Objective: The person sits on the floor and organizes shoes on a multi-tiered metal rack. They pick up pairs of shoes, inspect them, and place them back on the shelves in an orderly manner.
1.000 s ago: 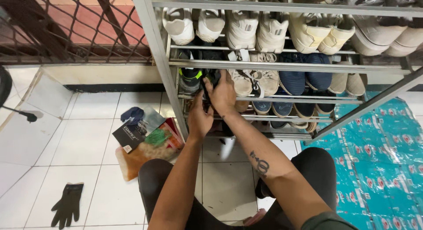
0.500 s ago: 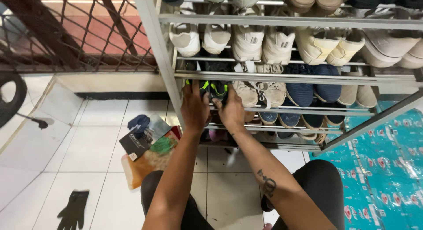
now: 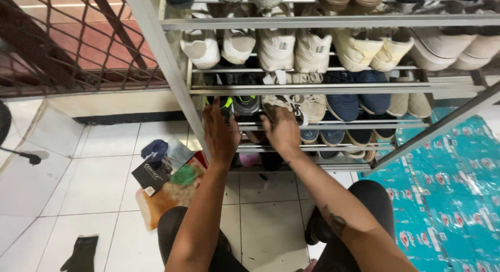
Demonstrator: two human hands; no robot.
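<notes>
Head view: two hands at a dark shoe pair on a metal shoe rack (image 3: 333,87).

The left hand (image 3: 220,134) lies flat, fingers together, against the rack's left post beside a black shoe with a green tip (image 3: 225,102); the right hand (image 3: 282,130) rests with fingers curled loosely at the shelf edge, just right of a second dark shoe (image 3: 246,103). The two shoes sit side by side at the left end of the middle shelf. On the floor to the left: one black glove (image 3: 80,254) and one bag (image 3: 169,184).
</notes>
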